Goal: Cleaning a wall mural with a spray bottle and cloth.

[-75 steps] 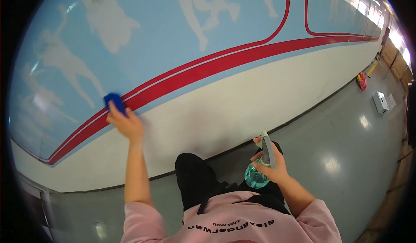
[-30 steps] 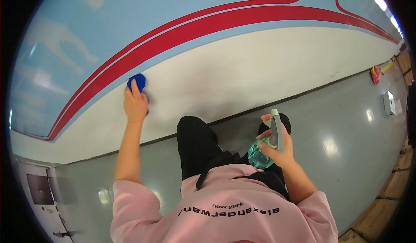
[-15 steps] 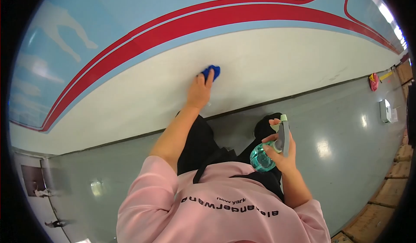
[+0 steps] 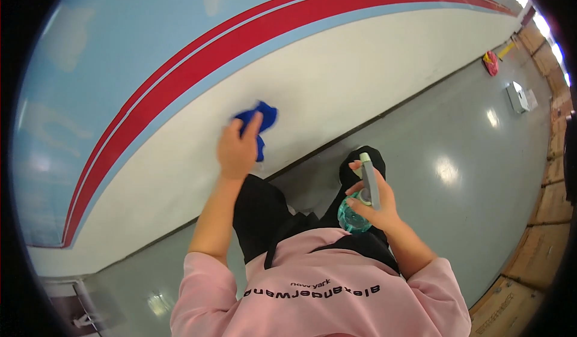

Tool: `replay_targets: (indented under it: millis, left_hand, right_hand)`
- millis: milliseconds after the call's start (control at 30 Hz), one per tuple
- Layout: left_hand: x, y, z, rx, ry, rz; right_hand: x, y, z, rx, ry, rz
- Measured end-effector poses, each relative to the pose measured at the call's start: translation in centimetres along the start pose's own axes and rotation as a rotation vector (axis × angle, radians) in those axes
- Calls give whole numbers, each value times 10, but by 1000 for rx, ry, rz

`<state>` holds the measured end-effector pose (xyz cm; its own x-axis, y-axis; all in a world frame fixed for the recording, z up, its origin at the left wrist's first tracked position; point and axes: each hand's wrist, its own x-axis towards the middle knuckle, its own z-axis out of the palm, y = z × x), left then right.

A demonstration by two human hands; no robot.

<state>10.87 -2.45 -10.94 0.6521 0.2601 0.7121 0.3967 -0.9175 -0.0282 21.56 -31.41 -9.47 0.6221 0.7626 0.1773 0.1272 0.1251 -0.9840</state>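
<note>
A dark blue cloth (image 4: 267, 116) is gripped in the fingers of my left hand (image 4: 236, 151), in front of the white lower band (image 4: 336, 78) of a wall. Part of the cloth hangs loose below the fingers; whether it touches the wall I cannot tell. Close to my body on the right, my right hand (image 4: 380, 202) is wrapped round the neck of a spray bottle (image 4: 353, 215). That bottle has a clear teal body and a grey trigger head with a pale green nozzle. My legs in black trousers are bent beneath my arms.
Above the white band the wall is light blue with a curved red stripe (image 4: 240, 33). Grey shiny floor (image 4: 433, 205) runs along its base. At the far right lie a red and yellow bag (image 4: 490, 64) and a white box (image 4: 517, 97). Several brown cartons (image 4: 537, 241) line the right edge.
My left hand has moved left, and the blue cloth now hangs more spread out, where it was bunched against the wall. The view has turned; my right hand keeps its hold on the bottle.
</note>
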Motion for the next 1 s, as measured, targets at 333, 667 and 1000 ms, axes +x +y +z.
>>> replay_targets:
  millis: [333, 667, 1000]
  left_hand:
    - [16, -19, 43, 317, 20, 325]
    - [-22, 1, 97, 127, -348, 267]
    - [108, 26, 9, 279, 123, 399]
  right_hand:
    - [2, -1, 16, -15, -60, 14]
    - [-16, -3, 6, -20, 16, 46]
    - [-14, 6, 14, 14, 19, 54]
